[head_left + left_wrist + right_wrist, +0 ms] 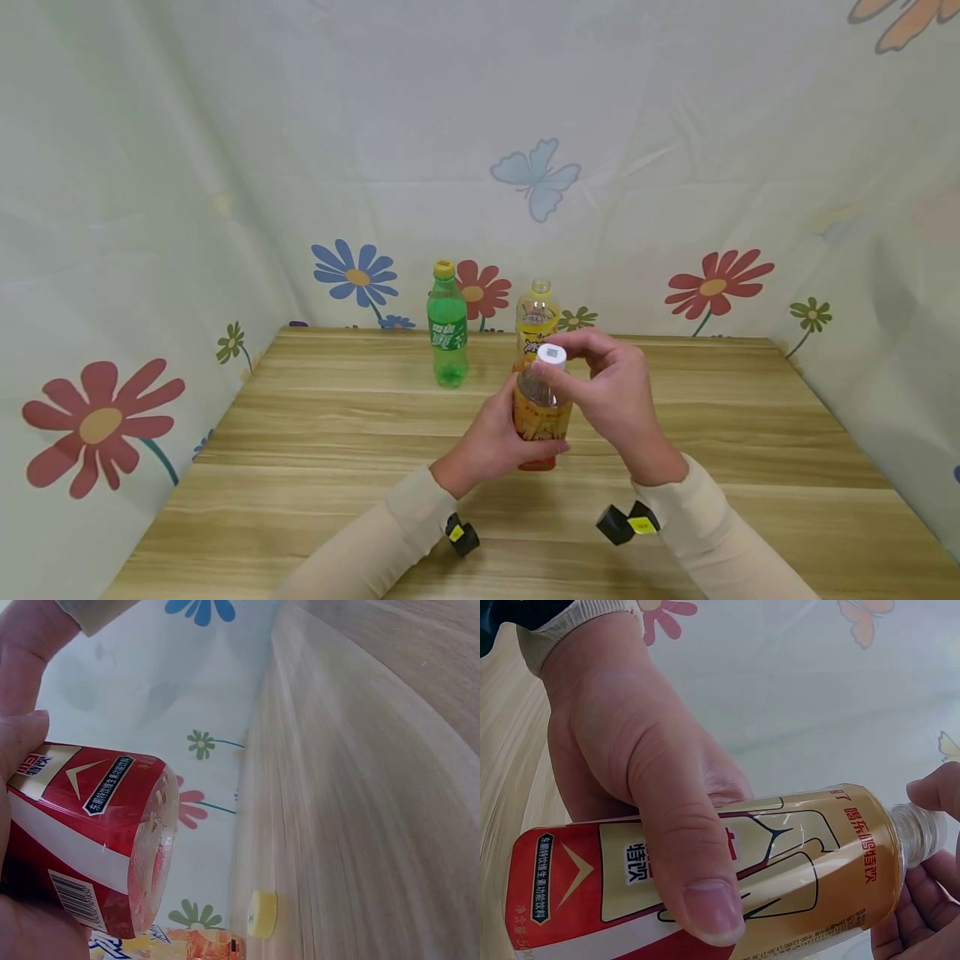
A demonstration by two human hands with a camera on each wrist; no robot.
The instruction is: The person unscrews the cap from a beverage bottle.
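An orange drink bottle (pixel 542 417) with a red and gold label is held upright over the middle of the wooden table (pixel 315 433). My left hand (pixel 495 442) grips its lower body, thumb across the label (pixel 667 810). My right hand (pixel 592 375) pinches the white cap (pixel 552 355) from above, fingers curled round the neck (pixel 930 892). In the left wrist view the bottle's base (pixel 150 847) shows clear of the tabletop, with my left hand (pixel 19 735) beside it.
A green bottle (pixel 447 325) with a yellow cap stands at the back of the table. A yellow bottle (pixel 537 318) stands to its right, just behind my hands. A small yellow cap-like disc (pixel 262 913) lies on the table. Flowered cloth walls (pixel 112 250) enclose three sides.
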